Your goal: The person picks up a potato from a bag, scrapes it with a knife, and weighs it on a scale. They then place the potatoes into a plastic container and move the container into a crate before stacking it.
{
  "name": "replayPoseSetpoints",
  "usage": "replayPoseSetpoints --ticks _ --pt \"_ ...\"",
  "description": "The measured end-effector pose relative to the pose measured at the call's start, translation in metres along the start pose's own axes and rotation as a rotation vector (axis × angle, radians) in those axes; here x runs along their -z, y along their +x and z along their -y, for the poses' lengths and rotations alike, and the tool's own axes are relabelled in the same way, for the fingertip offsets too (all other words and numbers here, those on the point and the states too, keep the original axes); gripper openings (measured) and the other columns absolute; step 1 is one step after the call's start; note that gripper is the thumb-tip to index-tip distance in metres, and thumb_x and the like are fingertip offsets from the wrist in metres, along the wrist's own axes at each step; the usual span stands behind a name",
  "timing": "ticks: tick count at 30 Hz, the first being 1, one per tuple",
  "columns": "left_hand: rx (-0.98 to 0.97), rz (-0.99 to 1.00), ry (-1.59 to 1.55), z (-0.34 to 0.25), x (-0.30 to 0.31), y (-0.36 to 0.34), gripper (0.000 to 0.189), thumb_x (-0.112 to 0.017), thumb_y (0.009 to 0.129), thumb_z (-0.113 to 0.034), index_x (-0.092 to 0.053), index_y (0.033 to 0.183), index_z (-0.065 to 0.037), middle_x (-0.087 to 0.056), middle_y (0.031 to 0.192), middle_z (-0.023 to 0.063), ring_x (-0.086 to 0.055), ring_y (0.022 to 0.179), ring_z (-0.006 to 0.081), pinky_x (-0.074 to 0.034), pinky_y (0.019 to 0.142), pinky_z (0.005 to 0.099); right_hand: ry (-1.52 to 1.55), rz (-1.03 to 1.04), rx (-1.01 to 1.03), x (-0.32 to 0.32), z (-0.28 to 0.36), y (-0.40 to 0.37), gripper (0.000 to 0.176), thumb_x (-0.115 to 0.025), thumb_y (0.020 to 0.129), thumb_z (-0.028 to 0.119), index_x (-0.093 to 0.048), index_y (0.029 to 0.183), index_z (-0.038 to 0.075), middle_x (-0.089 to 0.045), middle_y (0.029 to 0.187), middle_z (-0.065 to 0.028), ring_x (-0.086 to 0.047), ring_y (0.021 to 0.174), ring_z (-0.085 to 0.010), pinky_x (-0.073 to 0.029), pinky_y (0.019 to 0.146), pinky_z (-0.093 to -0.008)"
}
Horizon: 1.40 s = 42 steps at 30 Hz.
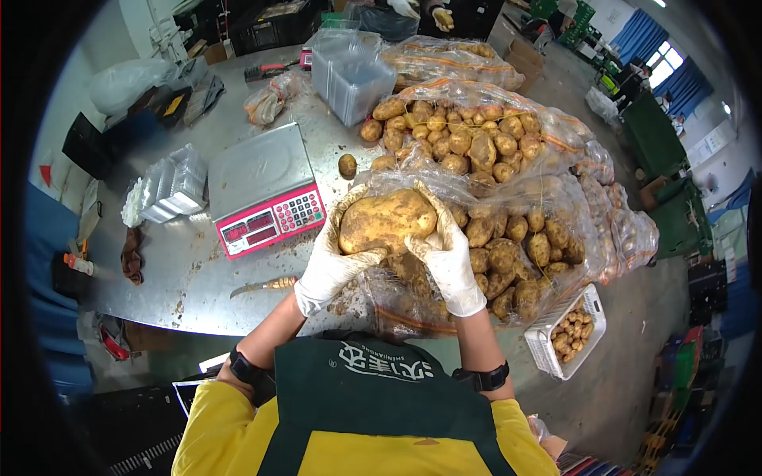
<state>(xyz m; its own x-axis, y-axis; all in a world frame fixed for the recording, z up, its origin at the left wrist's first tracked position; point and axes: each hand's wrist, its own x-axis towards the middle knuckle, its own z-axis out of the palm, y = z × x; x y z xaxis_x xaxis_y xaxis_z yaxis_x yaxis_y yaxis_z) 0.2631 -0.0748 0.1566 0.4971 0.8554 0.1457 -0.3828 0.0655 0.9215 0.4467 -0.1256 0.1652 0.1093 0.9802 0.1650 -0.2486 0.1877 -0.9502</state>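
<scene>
A large, soil-marked potato (387,222) is held up between my two white-gloved hands. My left hand (340,250) is wrapped round its left side, and my right hand (440,246) grips its right end. Just beyond, plastic bags of loose potatoes (504,262) lie opened on the metal table (182,293). One small potato (347,166) sits alone on the tabletop. To the left stands a pink digital scale (266,182) with a bare metal plate. A knife (266,286) with a wooden handle rests near my left wrist.
Stacked clear plastic trays (349,75) stand at the back, and more trays (176,184) are at the left. A white crate (567,333) of small potatoes stands low on the right. A crumpled plastic bag (270,97) lies behind the scale. Another person's gloved hand (443,19) shows at the far side.
</scene>
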Motion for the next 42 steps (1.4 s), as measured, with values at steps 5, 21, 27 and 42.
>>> replayPoseSetpoints --ticks 5,21,27,42 --pt "0.184 0.004 -0.187 -0.006 0.01 -0.003 0.081 -0.072 0.078 -0.006 -0.026 0.145 -0.005 -0.036 0.144 0.0101 -0.035 0.132 0.0189 -0.032 0.109 0.0341 0.069 -0.066 -0.089 0.0 0.0 0.002 0.067 -0.063 0.083 -0.008 -0.032 0.142 -0.001 -0.039 0.142 -0.0106 -0.042 0.126 -0.0176 -0.039 0.105 -0.0324" --pt "0.183 -0.291 -0.442 0.016 0.01 0.004 0.059 -0.07 0.076 0.0 -0.047 0.13 -0.004 -0.052 0.127 0.0073 -0.05 0.117 0.0169 -0.041 0.1 0.0307 -0.078 -0.072 0.023 -0.017 -0.009 -0.001 0.067 -0.06 0.081 -0.015 -0.033 0.14 -0.002 -0.038 0.144 -0.0099 -0.042 0.127 -0.0181 -0.04 0.104 -0.0327" --pt "0.061 -0.039 -0.133 0.008 0.011 -0.008 0.07 -0.071 0.075 0.0 -0.038 0.137 -0.003 -0.049 0.13 0.0076 -0.046 0.12 0.0175 -0.039 0.102 0.0312 0.023 -0.142 -0.074 -0.008 -0.013 0.001 0.066 -0.06 0.08 -0.015 -0.034 0.14 -0.003 -0.038 0.144 -0.01 -0.043 0.127 -0.0184 -0.04 0.104 -0.0326" --pt "-0.003 -0.085 0.136 0.004 0.004 -0.002 0.09 -0.089 0.059 -0.015 -0.038 0.132 -0.002 -0.05 0.126 0.0101 -0.05 0.116 0.0171 -0.044 0.099 0.032 -0.098 -0.182 0.003 -0.013 -0.023 -0.003 0.067 -0.06 0.079 -0.016 -0.034 0.139 -0.002 -0.037 0.145 -0.0104 -0.041 0.128 -0.0196 -0.038 0.106 -0.0338"
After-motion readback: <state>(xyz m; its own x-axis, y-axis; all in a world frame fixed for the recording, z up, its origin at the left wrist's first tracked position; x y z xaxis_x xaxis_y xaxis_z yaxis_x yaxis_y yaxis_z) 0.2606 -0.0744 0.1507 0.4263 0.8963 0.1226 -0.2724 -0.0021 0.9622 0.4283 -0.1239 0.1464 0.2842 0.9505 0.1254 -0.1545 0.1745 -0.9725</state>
